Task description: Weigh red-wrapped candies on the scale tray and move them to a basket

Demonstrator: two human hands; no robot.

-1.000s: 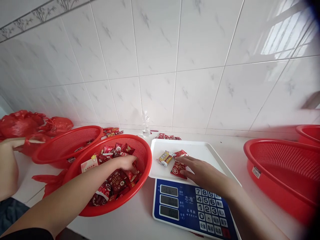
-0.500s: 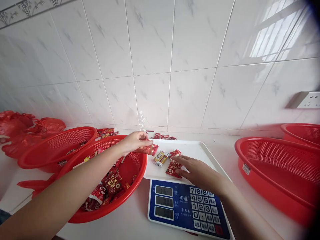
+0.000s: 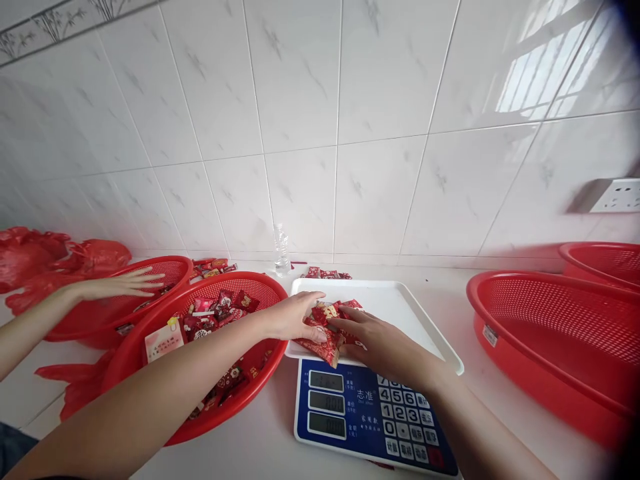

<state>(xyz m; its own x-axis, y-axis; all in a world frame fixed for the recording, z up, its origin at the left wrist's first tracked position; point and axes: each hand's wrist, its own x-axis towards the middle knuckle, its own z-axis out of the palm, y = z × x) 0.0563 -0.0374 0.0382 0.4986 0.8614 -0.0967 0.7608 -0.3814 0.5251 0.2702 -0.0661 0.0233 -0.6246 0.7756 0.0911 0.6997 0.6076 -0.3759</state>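
Note:
Over the white tray [image 3: 400,320] of the scale, my two hands close in on a small bunch of wrapped snacks. My left hand [image 3: 293,319] grips a red snack packet [image 3: 327,348] with gold print, thumb in front. From the other side, my right hand [image 3: 377,337] has its fingers and thumb around more red snack packets [image 3: 350,305], partly hidden beneath it. The blue keypad panel [image 3: 367,413] of the scale faces me. Under my left forearm stands a red basket [image 3: 275,373] of mixed wrapped snacks.
Another person's open hand [image 3: 120,285] is over a second red basket [image 3: 175,270] at left. Red plastic bags [image 3: 30,257] lie beyond it. A clear bottle [image 3: 281,253] stands by the wall. Another red basket [image 3: 530,353] is at right, below a wall socket [image 3: 620,195].
My left hand has moved right and down with its red packet, joining my right hand at the snacks on the tray. Another person's hand has appeared over the left basket.

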